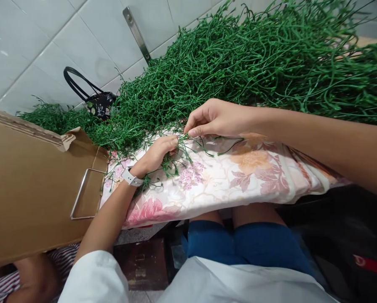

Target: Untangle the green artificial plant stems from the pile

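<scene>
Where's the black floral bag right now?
In the head view, the bag is upper left, against the tiled wall, among green stems.

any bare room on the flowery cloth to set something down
The floral cloth looks bare along its front edge, between the watch and right forearm. It is crowded behind, under heaped green stems, and around the left hand and right hand, where more stems lie.

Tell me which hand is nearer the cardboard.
The left hand. It is just to the right of the cardboard, over the flowered cloth; the right hand is farther to the right, by the pile of green stems.
</scene>
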Demonstrator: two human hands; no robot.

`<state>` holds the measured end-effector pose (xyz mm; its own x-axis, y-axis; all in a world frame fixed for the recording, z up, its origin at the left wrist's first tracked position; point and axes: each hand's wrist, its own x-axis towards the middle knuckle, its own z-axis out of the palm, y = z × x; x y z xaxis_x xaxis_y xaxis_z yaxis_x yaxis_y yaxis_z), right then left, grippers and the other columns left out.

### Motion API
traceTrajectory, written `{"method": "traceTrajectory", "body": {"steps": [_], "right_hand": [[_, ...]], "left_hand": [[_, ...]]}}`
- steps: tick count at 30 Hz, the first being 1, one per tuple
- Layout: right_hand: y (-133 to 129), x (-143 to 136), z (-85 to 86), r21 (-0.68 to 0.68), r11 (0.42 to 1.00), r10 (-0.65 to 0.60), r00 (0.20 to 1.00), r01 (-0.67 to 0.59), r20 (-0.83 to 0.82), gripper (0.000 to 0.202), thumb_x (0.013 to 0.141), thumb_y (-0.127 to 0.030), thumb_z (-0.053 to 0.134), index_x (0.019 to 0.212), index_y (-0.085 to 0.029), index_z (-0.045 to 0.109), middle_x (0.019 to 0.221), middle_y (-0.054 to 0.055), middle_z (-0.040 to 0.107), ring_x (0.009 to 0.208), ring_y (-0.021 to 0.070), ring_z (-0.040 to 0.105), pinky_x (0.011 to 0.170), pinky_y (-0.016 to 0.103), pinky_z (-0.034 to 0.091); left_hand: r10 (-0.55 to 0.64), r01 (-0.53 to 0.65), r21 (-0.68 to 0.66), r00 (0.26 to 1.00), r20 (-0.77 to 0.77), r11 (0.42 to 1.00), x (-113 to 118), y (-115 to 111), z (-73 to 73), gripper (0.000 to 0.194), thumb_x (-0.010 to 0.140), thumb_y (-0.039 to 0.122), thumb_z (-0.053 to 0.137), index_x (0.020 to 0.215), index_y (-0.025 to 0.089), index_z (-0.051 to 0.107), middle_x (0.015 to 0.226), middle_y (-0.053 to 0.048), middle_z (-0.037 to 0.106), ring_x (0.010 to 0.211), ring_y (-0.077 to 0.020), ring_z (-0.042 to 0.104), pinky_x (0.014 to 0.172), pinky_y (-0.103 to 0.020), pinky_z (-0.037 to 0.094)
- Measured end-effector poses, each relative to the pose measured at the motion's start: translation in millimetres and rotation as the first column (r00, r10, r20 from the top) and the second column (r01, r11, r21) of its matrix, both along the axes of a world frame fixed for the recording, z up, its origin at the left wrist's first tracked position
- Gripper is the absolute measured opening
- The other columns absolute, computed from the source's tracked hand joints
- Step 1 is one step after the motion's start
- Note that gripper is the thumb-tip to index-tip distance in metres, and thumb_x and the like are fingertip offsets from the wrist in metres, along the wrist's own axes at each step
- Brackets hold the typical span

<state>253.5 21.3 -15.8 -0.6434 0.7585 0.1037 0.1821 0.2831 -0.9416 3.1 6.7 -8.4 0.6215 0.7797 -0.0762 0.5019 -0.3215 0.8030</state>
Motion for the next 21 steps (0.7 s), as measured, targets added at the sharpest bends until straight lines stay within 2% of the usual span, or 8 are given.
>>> {"method": "traceTrajectory", "body": {"steps": [3,7,10,13,15,18,21], "right_hand": [[0.6,-0.9,-0.9,0.052,0.998,0.018,1.000,-0.019,0.021,0.037,0.084,-0.052,0.082,0.093,-0.017,0.074,0.084,0.003,0.070,0.076,0.0147,0.058,0.070,0.030,0.044],[1.8,0.0,-0.8,0.098,0.993,0.052,0.995,-0.060,0.086,0.039,0.089,-0.055,0.078,0.089,-0.017,0.069,0.079,0.002,0.064,0.072,0.0128,0.052,0.068,0.028,0.041],[2.6,-0.4,-0.8,0.079,0.978,0.183,0.976,-0.193,0.117,0.040,0.091,-0.056,0.076,0.086,-0.018,0.066,0.077,0.001,0.060,0.071,0.0124,0.049,0.068,0.028,0.040],[0.0,-3.5,0.2,0.011,0.943,0.329,0.936,-0.333,0.128,0.041,0.090,-0.057,0.077,0.083,-0.018,0.064,0.074,0.000,0.056,0.072,0.0126,0.048,0.070,0.027,0.039],[-3.2,-5.4,1.9,-0.063,0.915,0.402,0.908,-0.397,0.118,0.042,0.089,-0.058,0.079,0.082,-0.019,0.064,0.074,-0.001,0.056,0.072,0.0127,0.049,0.070,0.028,0.039],[-7.1,-4.1,5.2,-0.219,0.851,0.510,0.852,-0.478,0.122,0.046,0.086,-0.060,0.081,0.079,-0.018,0.064,0.073,-0.001,0.057,0.070,0.0116,0.050,0.069,0.028,0.041],[-7.8,2.2,8.3,-0.344,0.801,0.566,0.807,-0.490,0.168,0.048,0.082,-0.061,0.085,0.077,-0.016,0.068,0.072,-0.001,0.061,0.072,0.0105,0.054,0.070,0.028,0.042]], "left_hand": [[0.037,-0.037,0.018,0.999,-0.013,0.999,3.3,-2.5,-0.2,0.062,0.094,0.074,0.049,0.063,0.021,0.037,0.060,0.003,0.035,0.058,-0.0108,0.032,0.058,-0.030,0.028],[0.003,-0.002,0.037,1.000,-0.018,0.999,3.0,-3.1,5.6,0.065,0.089,0.073,0.063,0.059,0.019,0.042,0.057,0.003,0.038,0.057,-0.0094,0.034,0.058,-0.029,0.029],[-0.014,0.015,-0.092,1.000,0.009,0.996,1.8,-4.5,9.9,0.064,0.087,0.070,0.066,0.056,0.019,0.044,0.056,0.002,0.041,0.056,-0.0095,0.037,0.057,-0.029,0.031],[-0.058,0.061,-0.219,0.998,0.019,0.974,3.5,-6.5,10.9,0.061,0.083,0.064,0.071,0.050,0.018,0.046,0.051,0.002,0.041,0.053,-0.0089,0.036,0.055,-0.029,0.029],[-0.118,0.115,-0.241,0.993,0.003,0.964,4.5,-6.5,9.5,0.057,0.082,0.058,0.071,0.049,0.018,0.048,0.049,0.002,0.041,0.051,-0.0087,0.034,0.054,-0.030,0.027],[-0.197,0.194,-0.261,0.980,0.018,0.946,0.0,-1.4,5.7,0.053,0.081,0.049,0.068,0.045,0.019,0.043,0.046,0.002,0.036,0.049,-0.0085,0.030,0.053,-0.031,0.025],[-0.092,0.118,-0.297,0.991,0.100,0.948,-12.8,10.2,1.6,0.050,0.076,0.044,0.068,0.043,0.020,0.039,0.044,0.001,0.037,0.047,-0.0087,0.032,0.051,-0.031,0.026]]}}
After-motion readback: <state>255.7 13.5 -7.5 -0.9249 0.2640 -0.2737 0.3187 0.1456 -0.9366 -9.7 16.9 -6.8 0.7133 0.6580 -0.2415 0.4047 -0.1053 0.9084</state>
